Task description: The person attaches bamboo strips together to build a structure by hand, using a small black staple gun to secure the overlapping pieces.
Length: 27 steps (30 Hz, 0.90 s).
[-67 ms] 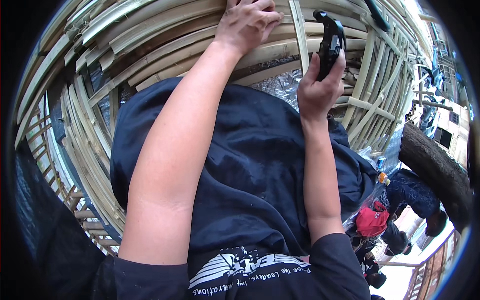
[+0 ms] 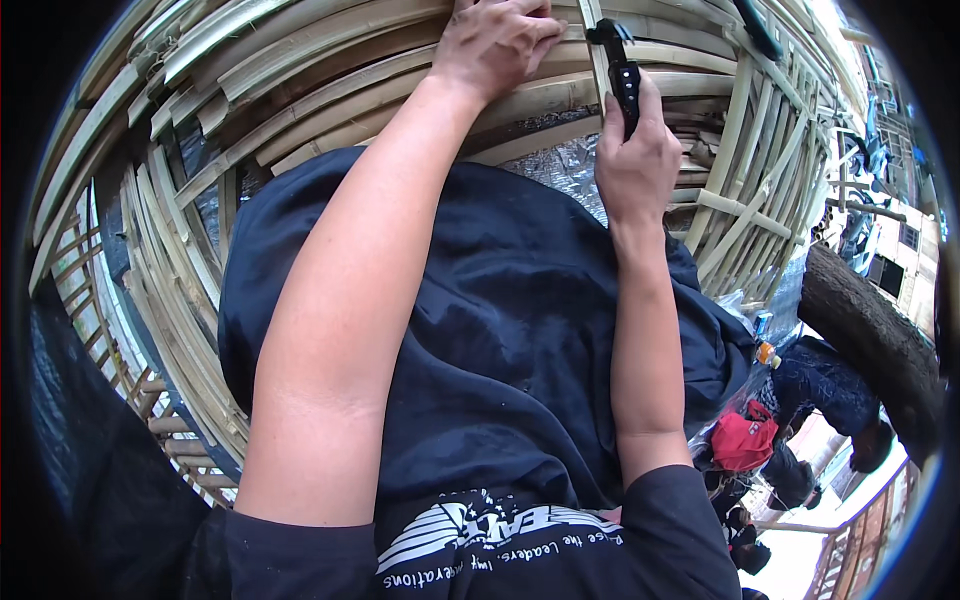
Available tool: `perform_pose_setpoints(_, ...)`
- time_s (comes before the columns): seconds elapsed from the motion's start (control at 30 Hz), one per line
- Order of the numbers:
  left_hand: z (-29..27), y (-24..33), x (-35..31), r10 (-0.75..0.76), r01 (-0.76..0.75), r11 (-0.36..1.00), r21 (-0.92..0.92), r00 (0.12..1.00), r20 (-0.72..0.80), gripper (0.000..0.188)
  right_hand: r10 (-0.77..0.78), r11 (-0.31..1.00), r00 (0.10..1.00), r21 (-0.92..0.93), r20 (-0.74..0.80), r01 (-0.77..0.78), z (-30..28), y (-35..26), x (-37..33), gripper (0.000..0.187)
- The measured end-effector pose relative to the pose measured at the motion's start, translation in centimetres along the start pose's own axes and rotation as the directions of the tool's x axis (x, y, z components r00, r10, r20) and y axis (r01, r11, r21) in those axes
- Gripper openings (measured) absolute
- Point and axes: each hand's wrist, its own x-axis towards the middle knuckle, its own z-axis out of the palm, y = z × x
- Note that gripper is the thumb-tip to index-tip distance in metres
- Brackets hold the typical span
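In my right hand point(image 2: 640, 150) is a small black hammer point(image 2: 626, 85), its handle dotted with pale rivets. The hammer's head sits over a narrow upright bamboo slat point(image 2: 592, 14) that crosses the long split bamboo strips point(image 2: 560, 95). My left hand point(image 2: 495, 45) rests on the strips left of that slat, near the top edge. Its fingers are curled together, and the thumb and forefinger point toward the slat. Whatever they may pinch is too small or hidden to tell.
A dark cloth point(image 2: 500, 300) covers my lap. Bundled bamboo strips point(image 2: 175, 270) lie at the left, and a slatted bamboo frame point(image 2: 750, 180) stands at the right. Beyond it are a thick log point(image 2: 870, 320), a red bag point(image 2: 742, 440) and a crouching person point(image 2: 830, 395).
My right hand has turned the hammer and brought its head left, over the narrow slat. The left hand has barely moved.
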Motion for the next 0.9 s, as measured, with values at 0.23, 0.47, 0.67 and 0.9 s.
perform_pose_setpoints(0.23,0.1,-0.1,0.0,-0.02,0.02,0.999,-0.028,1.0,0.012,0.006,-0.051,0.998,0.994,0.035,-0.094,0.055,0.0,-0.2,-0.1,0.042)
perform_pose_setpoints(0.47,0.1,0.1,-0.3,-0.032,0.032,0.999,-0.014,0.999,0.022,0.01,-0.02,0.995,0.997,0.101,-0.075,0.028,0.5,0.4,-0.4,0.036)
perform_pose_setpoints(0.67,0.1,0.0,-0.3,-0.026,0.025,0.999,-0.048,1.0,-0.007,0.006,0.066,0.997,0.996,0.035,0.052,-0.068,0.0,-0.2,-0.5,0.037)
perform_pose_setpoints(0.9,0.1,0.0,-0.2,-0.059,0.06,0.996,-0.062,0.998,0.028,0.003,0.01,0.998,0.989,0.063,-0.147,-0.001,-0.1,0.0,-0.7,0.039)
